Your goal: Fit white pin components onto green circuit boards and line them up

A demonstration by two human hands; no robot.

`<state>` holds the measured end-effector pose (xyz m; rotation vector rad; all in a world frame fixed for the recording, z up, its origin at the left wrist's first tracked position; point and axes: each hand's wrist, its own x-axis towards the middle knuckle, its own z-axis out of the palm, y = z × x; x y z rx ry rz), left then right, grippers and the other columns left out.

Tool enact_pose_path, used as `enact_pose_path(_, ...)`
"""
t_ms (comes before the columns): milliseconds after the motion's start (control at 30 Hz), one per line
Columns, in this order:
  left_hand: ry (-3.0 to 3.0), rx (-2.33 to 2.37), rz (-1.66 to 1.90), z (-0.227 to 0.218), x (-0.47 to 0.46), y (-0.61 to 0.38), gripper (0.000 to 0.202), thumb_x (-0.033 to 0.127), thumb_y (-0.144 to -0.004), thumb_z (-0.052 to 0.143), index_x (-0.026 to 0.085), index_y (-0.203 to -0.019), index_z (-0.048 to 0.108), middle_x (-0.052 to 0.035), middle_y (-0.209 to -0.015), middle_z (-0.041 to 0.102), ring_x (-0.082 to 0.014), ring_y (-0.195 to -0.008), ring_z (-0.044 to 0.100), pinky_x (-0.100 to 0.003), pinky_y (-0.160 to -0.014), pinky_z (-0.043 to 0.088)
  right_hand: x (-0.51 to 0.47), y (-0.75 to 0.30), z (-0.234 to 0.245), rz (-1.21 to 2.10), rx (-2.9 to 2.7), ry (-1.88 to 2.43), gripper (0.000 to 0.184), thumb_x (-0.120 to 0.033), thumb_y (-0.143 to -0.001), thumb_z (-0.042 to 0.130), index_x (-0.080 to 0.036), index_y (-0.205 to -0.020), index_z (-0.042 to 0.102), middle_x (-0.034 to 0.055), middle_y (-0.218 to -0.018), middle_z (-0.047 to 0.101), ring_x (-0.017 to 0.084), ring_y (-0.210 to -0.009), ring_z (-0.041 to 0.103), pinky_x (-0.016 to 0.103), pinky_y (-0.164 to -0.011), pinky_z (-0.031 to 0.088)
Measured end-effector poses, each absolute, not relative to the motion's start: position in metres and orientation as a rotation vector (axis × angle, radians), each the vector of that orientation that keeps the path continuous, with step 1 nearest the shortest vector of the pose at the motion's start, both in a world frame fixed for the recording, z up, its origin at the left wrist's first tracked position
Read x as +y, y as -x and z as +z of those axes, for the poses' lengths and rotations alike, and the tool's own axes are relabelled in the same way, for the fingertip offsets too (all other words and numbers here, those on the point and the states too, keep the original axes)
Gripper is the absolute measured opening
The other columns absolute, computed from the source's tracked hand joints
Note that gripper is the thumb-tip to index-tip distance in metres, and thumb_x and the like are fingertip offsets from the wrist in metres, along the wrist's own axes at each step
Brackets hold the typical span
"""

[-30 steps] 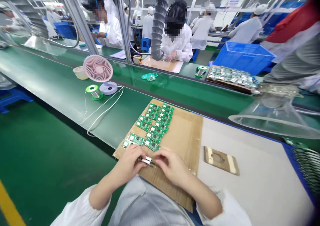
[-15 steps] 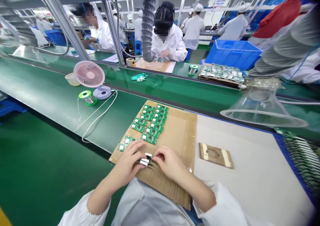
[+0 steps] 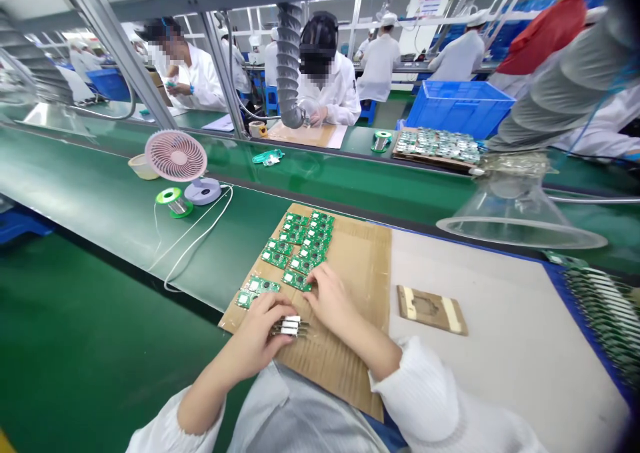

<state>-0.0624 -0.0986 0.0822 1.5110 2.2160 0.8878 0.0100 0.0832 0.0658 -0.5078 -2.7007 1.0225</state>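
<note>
My left hand (image 3: 263, 329) is curled round a small bunch of parts with white faces and thin dark edges (image 3: 290, 326), held low over the cardboard sheet (image 3: 357, 266). My right hand (image 3: 333, 299) has its thumb and index finger at the right edge of a green circuit board (image 3: 295, 280), the lowest one in the right-hand column. Several more green circuit boards (image 3: 316, 233) lie in two columns on the cardboard. Just beyond my left fingers is a separate pair of boards (image 3: 263, 285), one partly covered by that hand.
A brown fixture plate (image 3: 433, 309) lies on the pale mat to the right, with a row of boards (image 3: 600, 319) beyond. A clear extraction hood (image 3: 520, 213) hangs above. Leftward stand a pink fan (image 3: 177, 156), a solder spool (image 3: 174, 201) and a white cable (image 3: 200, 243). Co-workers sit opposite.
My right hand has moved from the white-faced parts by my left hand, forward to the circuit board in the right column. My left hand stays round the parts. The view has shifted slightly.
</note>
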Motion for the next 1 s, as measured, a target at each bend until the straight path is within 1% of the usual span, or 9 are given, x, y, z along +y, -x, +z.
enact_pose_path(133,-1.519,2.267,0.894,0.081,-0.095,0.062,0.023,0.012,-0.082,0.059,0.024,-0.102,0.06,-0.0086,-0.136,0.044,-0.029,-0.128,0.037,-0.051,-0.107,0.036,0.085,-0.006,0.065,1.105,-2.668,0.558,0.02,-0.013,-0.078,0.066,-0.018,-0.096,0.058,0.004,-0.092,0.061,0.019,-0.089,0.057,0.033,-0.083,0.045)
enact_pose_path(300,-1.549,2.271,0.822,0.081,-0.09,0.064,0.02,0.012,-0.083,0.057,0.023,-0.1,0.059,-0.0078,-0.142,0.038,-0.0293,-0.133,0.03,-0.052,-0.109,0.033,0.087,-0.002,0.061,1.182,-2.669,0.644,0.016,-0.012,-0.072,0.071,-0.018,-0.084,0.063,0.0007,-0.077,0.061,0.017,-0.076,0.058,0.03,-0.074,0.045)
enact_pose_path(533,-1.635,2.304,0.793,0.082,-0.087,0.067,0.019,0.014,-0.085,0.057,0.022,-0.102,0.059,-0.0054,-0.154,0.021,-0.0323,-0.143,0.008,-0.056,-0.114,0.023,0.087,-0.015,0.07,1.235,-2.737,0.592,0.014,-0.006,-0.07,0.065,-0.018,-0.077,0.062,0.0,-0.078,0.064,0.014,-0.069,0.058,0.024,-0.064,0.043)
enact_pose_path(567,-1.64,2.287,0.802,0.082,-0.086,0.068,0.019,0.015,-0.085,0.057,0.022,-0.103,0.059,-0.0062,-0.153,0.023,-0.0323,-0.143,0.011,-0.056,-0.114,0.023,0.088,-0.018,0.074,1.241,-2.769,0.546,0.013,-0.006,-0.071,0.063,-0.019,-0.075,0.063,-0.0008,-0.073,0.064,0.014,-0.066,0.057,0.024,-0.062,0.042)
enact_pose_path(633,-1.63,2.216,0.838,0.081,-0.085,0.069,0.024,0.015,-0.085,0.057,0.023,-0.107,0.057,-0.0086,-0.145,0.038,-0.0296,-0.137,0.028,-0.052,-0.112,0.029,0.092,-0.021,0.081,1.257,-2.826,0.444,0.009,-0.012,-0.075,0.064,-0.02,-0.071,0.065,-0.0023,-0.067,0.063,0.013,-0.062,0.057,0.023,-0.059,0.041)
enact_pose_path(733,-1.515,2.135,0.922,0.078,-0.085,0.07,0.035,0.013,-0.083,0.057,0.023,-0.116,0.052,-0.0077,-0.123,0.058,-0.0236,-0.115,0.053,-0.043,-0.102,0.043,0.101,-0.018,0.087,1.172,-2.831,0.421,0.006,-0.02,-0.082,0.062,-0.02,-0.086,0.067,0.0014,-0.081,0.067,0.016,-0.075,0.061,0.026,-0.069,0.047)
enact_pose_path(800,-1.411,2.136,0.991,0.075,-0.085,0.07,0.046,0.013,-0.081,0.06,0.023,-0.124,0.046,-0.0068,-0.117,0.06,-0.0228,-0.108,0.057,-0.041,-0.097,0.047,0.105,-0.012,0.087,1.025,-2.802,0.482,0.016,-0.021,-0.087,0.058,-0.016,-0.101,0.065,0.0089,-0.1,0.065,0.022,-0.094,0.059,0.034,-0.084,0.046)
enact_pose_path(867,-1.352,2.12,1.05,0.073,-0.086,0.07,0.058,0.012,-0.079,0.062,0.024,-0.131,0.04,-0.0065,-0.116,0.06,-0.0223,-0.107,0.058,-0.04,-0.097,0.047,0.106,-0.006,0.084,0.896,-2.801,0.505,0.019,-0.021,-0.088,0.057,-0.013,-0.104,0.063,0.014,-0.107,0.06,0.028,-0.104,0.054,0.042,-0.091,0.043)
enact_pose_path(1000,-1.338,2.101,1.058,0.074,-0.085,0.07,0.066,0.011,-0.074,0.066,0.024,-0.133,0.04,-0.0074,-0.119,0.056,-0.0219,-0.11,0.056,-0.039,-0.098,0.045,0.102,0.002,0.074,0.801,-2.829,0.495,0.009,-0.014,-0.083,0.062,-0.013,-0.092,0.064,0.0115,-0.1,0.059,0.027,-0.097,0.056,0.039,-0.087,0.045)
